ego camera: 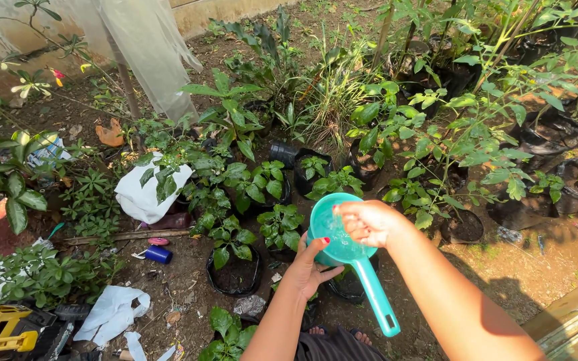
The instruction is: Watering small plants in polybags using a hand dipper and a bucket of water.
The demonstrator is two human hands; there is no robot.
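Head view: one teal plastic water dipper [338, 235] with a long handle is held tilted above the black nursery bags of seedlings. The left hand [310, 267] cups the bowl from below, fingers wrapped against its wall. The right hand [368, 222] rests at the rim, fingers bunched and dipped toward the water inside, gripping nothing. The dipper looks light and stiff, but wet plastic is probably slippery and the water adds sloshing weight; the handle or the bowl's underside gives the surest hold. One blue cup [158, 254] lies on the soil to the left.
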